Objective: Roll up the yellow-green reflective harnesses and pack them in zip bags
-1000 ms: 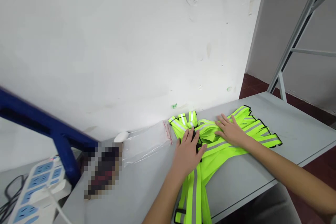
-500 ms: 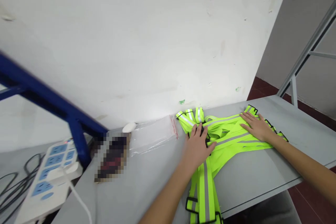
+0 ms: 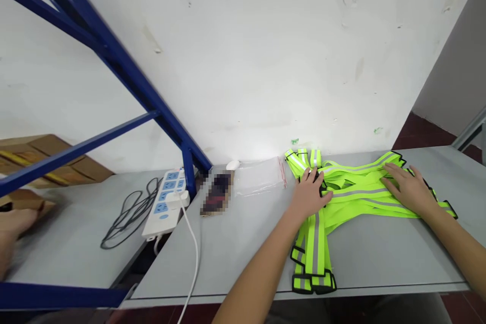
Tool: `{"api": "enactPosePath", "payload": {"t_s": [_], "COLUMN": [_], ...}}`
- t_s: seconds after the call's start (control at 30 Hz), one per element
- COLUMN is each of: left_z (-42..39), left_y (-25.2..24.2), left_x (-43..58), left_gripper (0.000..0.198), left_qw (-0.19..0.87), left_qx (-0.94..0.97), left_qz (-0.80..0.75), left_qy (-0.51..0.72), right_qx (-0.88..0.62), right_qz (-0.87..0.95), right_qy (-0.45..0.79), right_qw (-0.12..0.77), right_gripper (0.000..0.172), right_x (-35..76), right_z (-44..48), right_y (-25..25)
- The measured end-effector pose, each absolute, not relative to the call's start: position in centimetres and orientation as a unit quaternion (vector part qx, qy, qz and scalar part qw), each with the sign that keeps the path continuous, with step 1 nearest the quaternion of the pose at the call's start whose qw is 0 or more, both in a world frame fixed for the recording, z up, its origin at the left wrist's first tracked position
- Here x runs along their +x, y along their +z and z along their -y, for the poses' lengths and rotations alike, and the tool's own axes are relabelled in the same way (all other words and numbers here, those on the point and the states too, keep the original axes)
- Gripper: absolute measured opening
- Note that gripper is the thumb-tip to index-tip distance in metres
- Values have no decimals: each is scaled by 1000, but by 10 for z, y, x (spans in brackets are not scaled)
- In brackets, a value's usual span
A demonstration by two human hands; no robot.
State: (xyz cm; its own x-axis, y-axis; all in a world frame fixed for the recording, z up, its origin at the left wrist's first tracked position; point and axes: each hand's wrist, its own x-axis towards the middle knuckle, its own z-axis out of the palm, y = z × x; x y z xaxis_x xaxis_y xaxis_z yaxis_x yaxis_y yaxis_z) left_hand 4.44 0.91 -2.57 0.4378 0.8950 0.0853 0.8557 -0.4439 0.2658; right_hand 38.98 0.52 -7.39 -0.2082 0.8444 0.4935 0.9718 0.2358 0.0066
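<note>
A reflective vest [image 3: 353, 194] made of fluorescent yellow-green straps with grey stripes lies spread on the grey table [image 3: 258, 233]. Black buckles [image 3: 314, 283] hang at its lower end, near the table's front edge. My left hand [image 3: 308, 192] rests on the strap junction at the vest's left part, fingers spread, palm down. On the right part of the straps, my right hand [image 3: 412, 193] lies flat with its fingers apart. Both hands press on the straps without gripping them. Part of the junction is hidden under my left hand.
Left of the vest lies a clear plastic bag [image 3: 258, 178], beside a white object [image 3: 233, 165] and a blurred-out item [image 3: 217, 195]. A power strip [image 3: 167, 205] with cables stands by the blue frame [image 3: 132, 73]. Another person's hand [image 3: 17, 223] is near cardboard boxes [image 3: 56, 162].
The view has swung left and down, bringing the boxes and another person's hand into sight. My right hand has shifted slightly on the straps; my left hand stays at the junction.
</note>
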Motion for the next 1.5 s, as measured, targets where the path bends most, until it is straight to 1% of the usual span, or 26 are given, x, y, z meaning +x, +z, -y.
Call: {"api": "enactPosePath", "payload": {"t_s": [0.07, 0.13, 0.17, 0.23, 0.33, 0.43, 0.53, 0.67, 0.8, 1.17, 1.37, 1.5], "left_z": [-8, -6, -5, -3, -2, -7, -12, -15, -19, -25, -24, -26], "left_y": [-27, -27, -27, -26, -22, -17, -16, -25, -35, -48, -51, -50], "left_x": [44, 45, 45, 45, 41, 32, 23, 19, 20, 27, 30, 26], "left_gripper": [67, 62, 59, 50, 36, 34, 33, 31, 29, 19, 12, 12], "left_qw": [88, 89, 92, 103, 127, 168, 211, 225, 230, 242, 220, 207], "left_qx": [843, 838, 835, 824, 780, 703, 642, 615, 602, 620, 639, 636], "left_qz": [-517, -517, -515, -507, -490, -480, -487, -506, -519, -512, -505, -516], "left_qy": [120, 148, 170, 233, 368, 497, 554, 561, 561, 543, 536, 535], "right_qx": [-558, -530, -518, -495, -466, -496, -569, -611, -620, -620, -599, -585], "right_qz": [765, 766, 770, 792, 825, 811, 762, 736, 733, 733, 745, 752], "right_qy": [-205, -221, -219, -201, -161, -137, -128, -113, -115, -102, -74, -56], "right_qw": [249, 290, 301, 296, 276, 277, 283, 269, 256, 261, 284, 297], "right_gripper": [40, 31, 29, 25, 22, 21, 28, 37, 39, 34, 32, 31], "right_x": [383, 371, 363, 346, 330, 329, 336, 341, 340, 338, 338, 337], "right_z": [9, 26, 35, 49, 60, 59, 54, 54, 57, 57, 58, 58], "right_y": [-69, -65, -63, -60, -59, -60, -61, -62, -63, -61, -60, -60]}}
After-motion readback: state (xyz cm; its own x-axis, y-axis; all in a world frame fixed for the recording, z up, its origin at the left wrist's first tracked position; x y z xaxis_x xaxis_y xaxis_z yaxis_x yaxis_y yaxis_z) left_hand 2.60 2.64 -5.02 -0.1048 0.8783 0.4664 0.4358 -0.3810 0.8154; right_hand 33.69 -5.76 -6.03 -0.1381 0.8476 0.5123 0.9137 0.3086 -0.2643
